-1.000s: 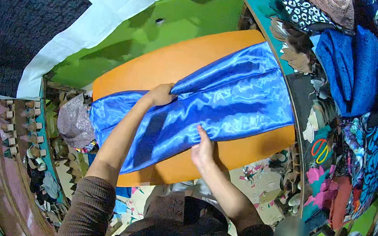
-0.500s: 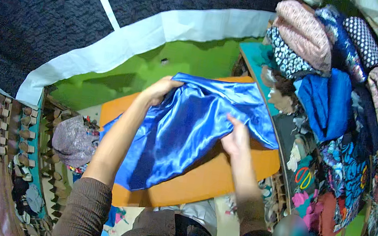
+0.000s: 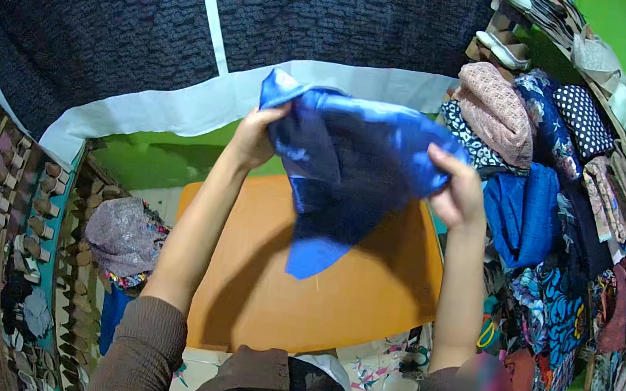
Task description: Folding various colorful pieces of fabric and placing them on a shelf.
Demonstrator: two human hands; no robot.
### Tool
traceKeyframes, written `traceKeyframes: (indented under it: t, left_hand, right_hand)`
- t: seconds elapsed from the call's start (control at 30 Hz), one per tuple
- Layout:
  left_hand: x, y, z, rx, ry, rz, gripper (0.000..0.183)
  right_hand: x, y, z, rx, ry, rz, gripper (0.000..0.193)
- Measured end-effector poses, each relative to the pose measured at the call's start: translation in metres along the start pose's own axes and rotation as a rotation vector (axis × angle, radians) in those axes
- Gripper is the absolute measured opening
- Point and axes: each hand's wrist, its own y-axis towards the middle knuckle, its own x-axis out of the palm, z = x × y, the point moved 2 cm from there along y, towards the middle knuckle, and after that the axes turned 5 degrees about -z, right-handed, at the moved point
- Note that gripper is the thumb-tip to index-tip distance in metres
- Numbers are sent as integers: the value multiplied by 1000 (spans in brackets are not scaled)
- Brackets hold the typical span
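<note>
Cloth (image 3: pixel 351 161) hangs above the table (image 3: pixel 264 294); left hand (image 3: pixel 254 141) at its ten o'clock and right hand (image 3: pixel 457 190) near three grip firmly; even tension should limit creasing.

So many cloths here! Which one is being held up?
The shiny blue cloth, held by the left hand and right hand above the orange table. The duller blue cloth and pink cloth lie heaped at the picture's right.
</note>
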Motion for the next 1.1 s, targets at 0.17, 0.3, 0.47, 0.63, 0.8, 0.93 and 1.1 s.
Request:
traceKeyframes:
  t: [0.17, 0.3, 0.47, 0.63, 0.8, 0.93, 1.1]
  left_hand:
    - [-22, -132, -38, -193, 61, 2, 53]
    - [-102, -264, -129, -699, 171, 199, 59]
    - [-53, -338, -162, -879, 256, 363, 46]
    - [-58, -371, -193, -551, 509, 635, 26]
    - [-61, -400, -201, -430, 680, 974, 22]
    - [-59, -421, -203, -605, 926, 1023, 23]
    - [9, -360, -204, -84, 1787, 795, 47]
  right_hand:
    - [-16, -93, 94, 303, -130, -16, 41]
    - [-40, -171, 182, 557, -19, 155, 45]
    - [-93, -263, 267, 972, 56, 328, 37]
    - [-82, -254, 269, 823, -1, 489, 26]
    - [-93, -271, 270, 752, -14, 417, 16]
    - [-110, -302, 286, 773, -499, 344, 19]
    - [-76, -291, 273, 185, -1566, 497, 30]
